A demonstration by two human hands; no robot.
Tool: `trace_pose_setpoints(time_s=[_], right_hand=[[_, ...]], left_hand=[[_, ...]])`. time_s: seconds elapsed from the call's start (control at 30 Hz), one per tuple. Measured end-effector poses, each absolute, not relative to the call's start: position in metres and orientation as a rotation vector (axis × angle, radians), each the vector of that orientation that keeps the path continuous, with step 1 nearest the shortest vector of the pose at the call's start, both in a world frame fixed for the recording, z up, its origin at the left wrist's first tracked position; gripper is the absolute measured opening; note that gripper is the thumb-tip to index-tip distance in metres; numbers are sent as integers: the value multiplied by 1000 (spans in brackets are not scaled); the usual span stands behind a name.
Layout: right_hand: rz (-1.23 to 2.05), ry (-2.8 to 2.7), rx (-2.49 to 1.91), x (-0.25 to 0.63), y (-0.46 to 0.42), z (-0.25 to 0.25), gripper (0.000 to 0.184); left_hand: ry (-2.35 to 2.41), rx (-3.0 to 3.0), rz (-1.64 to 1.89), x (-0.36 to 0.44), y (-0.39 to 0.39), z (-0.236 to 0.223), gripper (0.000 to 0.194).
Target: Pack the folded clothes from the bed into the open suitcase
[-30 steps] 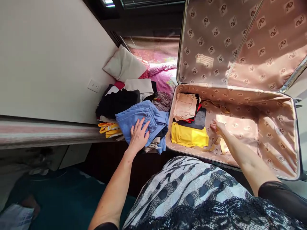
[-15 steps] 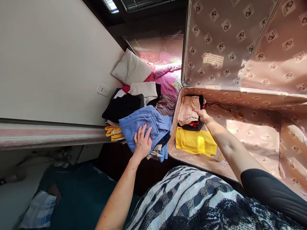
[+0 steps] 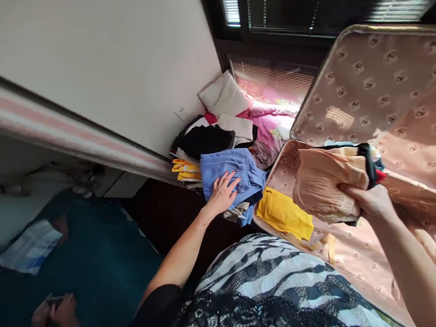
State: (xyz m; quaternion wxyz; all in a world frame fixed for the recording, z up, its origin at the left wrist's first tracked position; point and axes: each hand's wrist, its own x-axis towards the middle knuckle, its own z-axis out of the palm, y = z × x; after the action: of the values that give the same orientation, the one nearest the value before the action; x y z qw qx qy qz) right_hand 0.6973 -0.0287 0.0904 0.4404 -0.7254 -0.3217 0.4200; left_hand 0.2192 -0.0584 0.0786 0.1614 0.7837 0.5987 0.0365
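My right hand [image 3: 373,200] grips a stack of folded clothes [image 3: 327,181], peach on top with black, red and pale blue edges showing, and holds it raised over the open suitcase [image 3: 361,254]. Fingers spread, my left hand [image 3: 223,193] lies flat on blue folded sweatpants [image 3: 225,165] at the top of a clothes pile beside the suitcase. A yellow folded garment [image 3: 284,213] rests inside the suitcase at its near left corner. The lower layers of the held stack are partly hidden.
Behind the blue sweatpants are black clothes [image 3: 206,141], a beige folded garment [image 3: 235,127] and a pale pillow [image 3: 225,95] against the wall. The suitcase lid [image 3: 361,91] stands upright. At lower left, another person's hand [image 3: 64,311] shows over a dark green surface [image 3: 91,254].
My right hand has lifted the peach-topped stack from the suitcase's left end, up and to the right. My left hand stays on the blue sweatpants. The view has shifted and tilted.
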Motion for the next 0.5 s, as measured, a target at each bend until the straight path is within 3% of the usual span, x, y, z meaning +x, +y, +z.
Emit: trace_pose_setpoints(time_s=[0.17, 0.27, 0.37, 0.5], right_hand=[[1257, -1010, -1435, 625, -15, 188, 56], [1409, -981, -1326, 558, 1, 220, 52], [1603, -927, -1238, 479, 19, 205, 55], [1566, -1036, -1398, 381, 33, 128, 62]], left_hand=[[1773, 2163, 516, 194, -66, 90, 45], [1884, 2052, 884, 160, -69, 101, 39], [2014, 1830, 1215, 116, -65, 112, 35], [2151, 1537, 1421, 68, -52, 125, 35]])
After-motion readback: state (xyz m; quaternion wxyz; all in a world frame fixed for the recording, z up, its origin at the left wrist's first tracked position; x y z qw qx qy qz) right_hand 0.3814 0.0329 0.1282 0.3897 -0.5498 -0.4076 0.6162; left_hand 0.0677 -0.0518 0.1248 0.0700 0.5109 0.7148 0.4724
